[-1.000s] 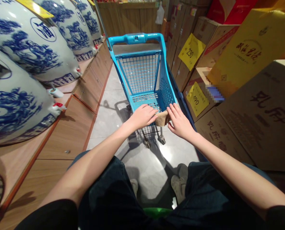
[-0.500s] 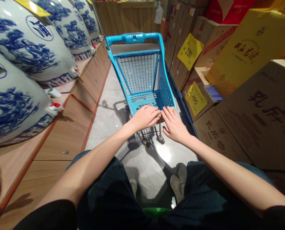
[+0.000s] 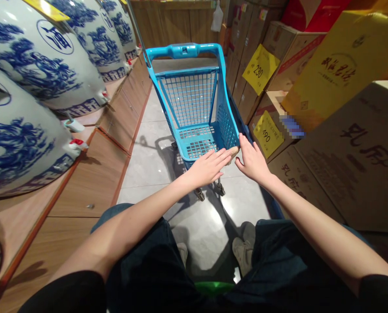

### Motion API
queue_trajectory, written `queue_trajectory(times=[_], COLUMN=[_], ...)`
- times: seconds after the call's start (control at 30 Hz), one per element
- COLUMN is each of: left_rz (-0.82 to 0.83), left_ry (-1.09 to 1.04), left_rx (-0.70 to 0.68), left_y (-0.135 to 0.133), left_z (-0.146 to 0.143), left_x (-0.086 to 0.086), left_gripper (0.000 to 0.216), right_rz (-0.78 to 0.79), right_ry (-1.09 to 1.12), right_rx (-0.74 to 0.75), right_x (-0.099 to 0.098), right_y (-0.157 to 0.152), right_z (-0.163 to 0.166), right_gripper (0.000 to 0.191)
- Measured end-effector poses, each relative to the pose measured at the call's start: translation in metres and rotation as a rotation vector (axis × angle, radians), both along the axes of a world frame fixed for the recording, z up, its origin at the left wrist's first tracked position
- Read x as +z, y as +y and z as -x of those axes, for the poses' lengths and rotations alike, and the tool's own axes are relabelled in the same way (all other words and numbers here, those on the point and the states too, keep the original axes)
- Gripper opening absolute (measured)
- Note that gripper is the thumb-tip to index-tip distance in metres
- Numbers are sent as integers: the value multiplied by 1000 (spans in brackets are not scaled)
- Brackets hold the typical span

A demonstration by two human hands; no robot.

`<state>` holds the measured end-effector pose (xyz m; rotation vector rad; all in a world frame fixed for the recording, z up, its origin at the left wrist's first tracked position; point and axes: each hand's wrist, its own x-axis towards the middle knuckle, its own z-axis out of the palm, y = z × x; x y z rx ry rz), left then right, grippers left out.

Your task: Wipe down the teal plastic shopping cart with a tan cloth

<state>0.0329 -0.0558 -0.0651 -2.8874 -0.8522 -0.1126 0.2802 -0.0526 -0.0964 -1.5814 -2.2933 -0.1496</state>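
A blue shopping cart (image 3: pixel 194 50) stands ahead of me on the floor, its basket low and facing me. My left hand (image 3: pixel 209 166) lies over the basket's near rim, fingers straight and together, pressing a crumpled tan cloth (image 3: pixel 233 153) against it. Part of the cloth sticks out past the fingertips; the rest is hidden under the hand. Beside the near right corner is my right hand (image 3: pixel 253 158), its fingers stretched and thumb apart, close to the cloth's end. Whether it touches the rim I cannot tell.
Big blue-and-white porcelain jars (image 3: pixel 40 69) with red taps stand on a wooden cabinet (image 3: pixel 83 174) at left. Stacked cartons (image 3: pixel 360 165), a yellow gift bag (image 3: pixel 344 69) and yellow price cards (image 3: pixel 261 69) line the right side. Grey tiles (image 3: pixel 207 226) lie between my feet.
Both hands have moved right along the near rim, the cloth with the left one. The right hand has come away from the left and now sits past the corner.
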Motion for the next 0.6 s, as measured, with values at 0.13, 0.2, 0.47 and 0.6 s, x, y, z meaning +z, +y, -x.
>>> queue_trajectory(times=[0.13, 0.2, 0.47, 0.6], left_rz=[48, 45, -31, -61], left_ry=[4, -9, -47, -44], left_rx=[87, 108, 153, 136], left_y=[-2, -4, -5, 0], left_z=[3, 6, 19, 24], left_x=[7, 9, -2, -7], left_gripper=[72, 74, 70, 68], right_rz=[14, 28, -4, -25], right_ry=[9, 15, 1, -14], right_rx=[12, 22, 78, 81], right_x=[0, 0, 3, 10], right_y=[3, 3, 2, 2], right_z=[-4, -4, -7, -3], right_gripper=[94, 93, 71, 57])
